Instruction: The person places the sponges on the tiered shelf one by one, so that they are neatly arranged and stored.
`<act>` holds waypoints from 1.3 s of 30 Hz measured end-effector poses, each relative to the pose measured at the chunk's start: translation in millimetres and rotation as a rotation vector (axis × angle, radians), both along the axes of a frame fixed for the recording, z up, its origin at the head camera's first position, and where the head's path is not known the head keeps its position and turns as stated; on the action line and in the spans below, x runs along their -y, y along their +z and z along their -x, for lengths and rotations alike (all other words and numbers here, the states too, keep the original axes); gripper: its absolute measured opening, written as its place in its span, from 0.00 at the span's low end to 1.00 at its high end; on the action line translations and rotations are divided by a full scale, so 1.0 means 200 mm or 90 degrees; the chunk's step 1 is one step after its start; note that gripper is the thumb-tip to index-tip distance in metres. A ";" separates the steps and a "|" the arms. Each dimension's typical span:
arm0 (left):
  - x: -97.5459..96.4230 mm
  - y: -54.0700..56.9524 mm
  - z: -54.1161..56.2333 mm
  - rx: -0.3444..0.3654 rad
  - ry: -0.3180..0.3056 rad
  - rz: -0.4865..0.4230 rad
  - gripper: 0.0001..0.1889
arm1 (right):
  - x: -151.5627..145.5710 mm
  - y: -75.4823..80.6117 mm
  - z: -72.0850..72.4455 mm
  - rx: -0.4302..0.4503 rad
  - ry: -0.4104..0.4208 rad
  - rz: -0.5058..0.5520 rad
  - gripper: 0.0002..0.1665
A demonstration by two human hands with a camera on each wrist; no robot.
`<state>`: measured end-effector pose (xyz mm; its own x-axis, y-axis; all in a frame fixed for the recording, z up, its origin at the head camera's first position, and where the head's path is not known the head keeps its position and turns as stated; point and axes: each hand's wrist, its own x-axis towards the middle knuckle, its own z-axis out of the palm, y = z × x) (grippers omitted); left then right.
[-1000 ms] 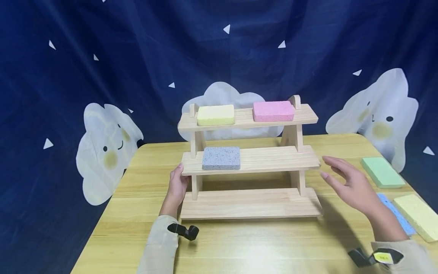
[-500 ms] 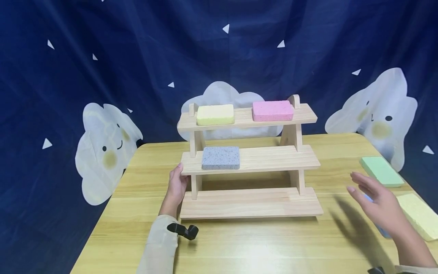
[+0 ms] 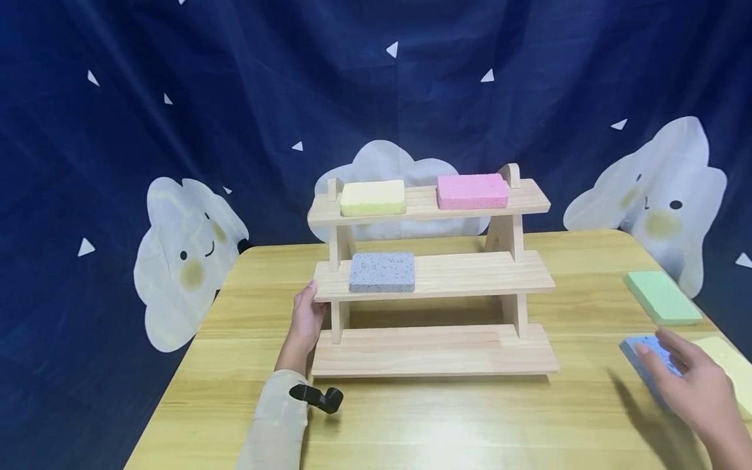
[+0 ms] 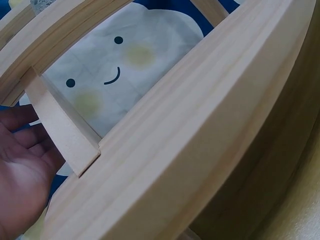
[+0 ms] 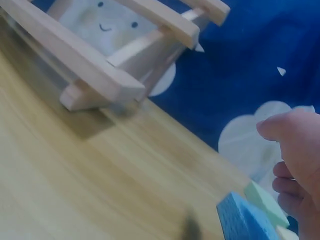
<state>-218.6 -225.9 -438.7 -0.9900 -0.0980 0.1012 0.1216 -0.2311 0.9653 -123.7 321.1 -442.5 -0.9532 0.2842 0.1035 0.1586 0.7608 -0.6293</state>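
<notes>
A three-tier wooden display stand (image 3: 435, 352) stands mid-table. At its left side my left hand (image 3: 305, 321) grips the end of the middle shelf, with the thumb at the edge; in the left wrist view its fingers go behind the upright (image 4: 62, 125). My right hand (image 3: 696, 385) hovers at the right over a blue sponge (image 3: 637, 356), thumb and fingers apart, nothing held. It hides part of that sponge. On the top shelf are a pale yellow sponge (image 3: 373, 199) and a pink sponge (image 3: 472, 191); a speckled grey sponge (image 3: 382, 273) rests on the middle shelf.
Beyond the blue sponge, a green sponge (image 3: 664, 297) lies near the right edge of the wooden table (image 3: 435, 424). Another pale yellow sponge (image 3: 728, 365) is beside the blue one, partly behind my right hand. A dark blue curtain (image 3: 264, 78) with clouds hangs behind.
My right hand has moved away from the stand, rightward and nearer to me, and is now over the blue sponge. The left hand keeps its place on the stand.
</notes>
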 end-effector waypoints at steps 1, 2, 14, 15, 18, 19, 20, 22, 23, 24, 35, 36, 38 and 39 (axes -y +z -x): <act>0.00 0.00 0.00 -0.001 -0.001 0.004 0.29 | -0.01 0.00 -0.01 0.008 -0.017 -0.008 0.40; 0.00 0.00 0.00 -0.002 -0.001 0.003 0.29 | -0.02 -0.01 -0.01 0.017 -0.036 -0.011 0.40; -0.01 0.00 0.01 -0.004 0.008 -0.006 0.29 | -0.10 -0.10 -0.05 0.042 -0.091 -0.048 0.44; 0.00 0.00 0.01 -0.004 0.008 -0.006 0.29 | -0.10 -0.11 -0.05 0.042 -0.098 -0.054 0.44; 0.00 -0.01 0.01 -0.004 0.012 -0.008 0.29 | -0.10 -0.13 -0.04 0.061 -0.123 -0.069 0.45; 0.00 -0.01 0.00 -0.004 0.012 -0.009 0.29 | -0.11 -0.14 -0.04 0.073 -0.130 -0.072 0.46; 0.01 -0.01 0.00 -0.004 0.012 -0.009 0.29 | -0.11 -0.15 -0.04 0.081 -0.133 -0.077 0.46; 0.01 -0.01 0.00 -0.005 0.012 -0.006 0.29 | -0.12 -0.16 -0.04 0.098 -0.141 -0.084 0.47; 0.01 -0.01 -0.01 -0.005 0.012 -0.005 0.29 | -0.12 -0.16 -0.04 0.102 -0.144 -0.084 0.48; 0.01 -0.02 -0.01 -0.006 0.013 -0.005 0.29 | -0.12 -0.16 -0.04 0.101 -0.146 -0.084 0.47; 0.00 -0.01 -0.01 -0.020 0.012 -0.007 0.27 | -0.15 -0.18 -0.06 0.141 -0.148 -0.075 0.50; 0.00 -0.01 0.00 -0.020 0.013 -0.011 0.27 | -0.16 -0.18 -0.06 0.152 -0.149 -0.073 0.51; 0.00 -0.01 0.00 -0.020 0.012 -0.009 0.27 | -0.15 -0.19 -0.07 0.168 -0.148 -0.068 0.53; 0.00 -0.01 0.00 -0.019 0.012 -0.011 0.27 | -0.15 -0.19 -0.07 0.169 -0.145 -0.069 0.53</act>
<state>-219.1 -225.1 -440.8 -0.9846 -0.1182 0.1292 0.1551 -0.2457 0.9568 -109.5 351.5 -480.6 -0.8642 0.4936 -0.0974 0.4787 0.7473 -0.4609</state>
